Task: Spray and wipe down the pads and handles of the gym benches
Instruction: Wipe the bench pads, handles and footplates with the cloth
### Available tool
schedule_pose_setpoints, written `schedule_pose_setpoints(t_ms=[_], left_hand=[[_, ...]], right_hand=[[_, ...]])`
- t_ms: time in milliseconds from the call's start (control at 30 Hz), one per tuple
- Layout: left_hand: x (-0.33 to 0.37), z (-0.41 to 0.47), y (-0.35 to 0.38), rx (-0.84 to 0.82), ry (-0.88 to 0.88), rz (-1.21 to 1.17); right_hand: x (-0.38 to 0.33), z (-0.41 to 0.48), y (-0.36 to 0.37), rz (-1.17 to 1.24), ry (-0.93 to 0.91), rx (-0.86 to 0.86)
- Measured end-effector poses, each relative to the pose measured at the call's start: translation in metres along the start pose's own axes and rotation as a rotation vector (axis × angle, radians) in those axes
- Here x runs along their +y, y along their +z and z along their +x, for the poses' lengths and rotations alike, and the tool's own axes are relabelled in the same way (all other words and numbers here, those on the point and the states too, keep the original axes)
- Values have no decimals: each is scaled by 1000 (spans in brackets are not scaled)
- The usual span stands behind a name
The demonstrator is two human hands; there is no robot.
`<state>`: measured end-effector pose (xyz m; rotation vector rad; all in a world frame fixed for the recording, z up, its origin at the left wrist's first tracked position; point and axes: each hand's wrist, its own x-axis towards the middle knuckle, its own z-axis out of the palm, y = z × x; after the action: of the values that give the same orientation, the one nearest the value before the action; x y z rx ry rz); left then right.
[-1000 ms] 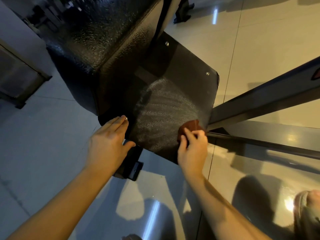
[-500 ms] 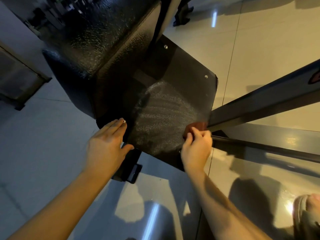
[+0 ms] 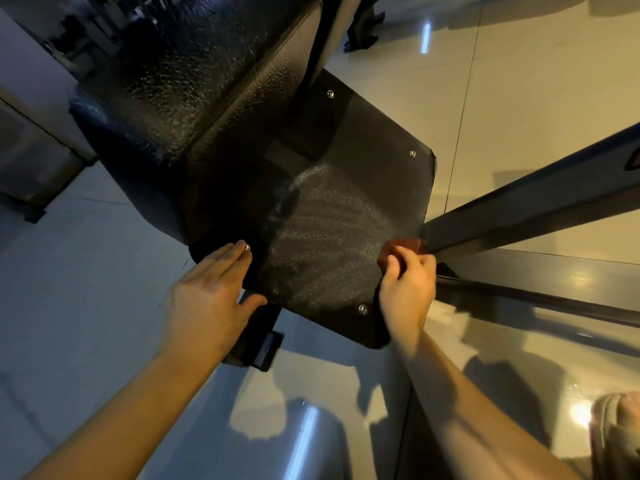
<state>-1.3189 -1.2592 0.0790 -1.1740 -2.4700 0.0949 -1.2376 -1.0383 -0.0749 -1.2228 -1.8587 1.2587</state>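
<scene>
A black flat plate [image 3: 349, 188] of the gym bench lies low over the floor, with a wide patch of spray droplets and wipe streaks across its middle. Above and left of it rises the black textured bench pad [image 3: 180, 81]. My right hand [image 3: 407, 287] grips a reddish-brown cloth [image 3: 403, 247] at the plate's right edge, beside a dark metal bar. My left hand [image 3: 211, 296] rests flat with straight fingers on the plate's near-left corner, fingertips by a silver rivet.
Two dark metal frame bars [image 3: 540, 206] run from the plate's right edge to the right. A small black bracket [image 3: 258, 344] sticks out under my left hand. Glossy floor tiles [image 3: 519, 81] surround the bench. A foot in a sandal [image 3: 620, 434] shows at bottom right.
My right hand has slid the cloth rightward across the plate to its right edge by the bar. The left hand has stayed in place.
</scene>
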Motion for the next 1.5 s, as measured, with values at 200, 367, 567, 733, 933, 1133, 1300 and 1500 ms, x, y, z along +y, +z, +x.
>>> schedule_pose_setpoints(t_ms=[200, 367, 567, 733, 933, 1133, 1300, 1500], left_hand=[[-1, 2, 0, -3, 10, 37], [-2, -1, 0, -11, 6, 21], [-2, 1, 1, 0, 8, -4], [-1, 3, -2, -61, 7, 49], [-2, 1, -1, -29, 10, 36], [-2, 2, 2, -24, 11, 0], [-2, 1, 2, -55, -2, 20], [1, 0, 3, -6, -1, 3]], right_hand=[[-62, -99, 9, 145, -378, -283], [-34, -49, 9, 115, -347, -193], [-21, -43, -5, -18, -50, -102], [-59, -95, 6, 150, -522, -338], [-10, -4, 8, 28, -211, -77], [-49, -38, 15, 89, -60, -43], [-85, -64, 30, 197, -688, -341], [-42, 47, 26, 96, -186, -68]])
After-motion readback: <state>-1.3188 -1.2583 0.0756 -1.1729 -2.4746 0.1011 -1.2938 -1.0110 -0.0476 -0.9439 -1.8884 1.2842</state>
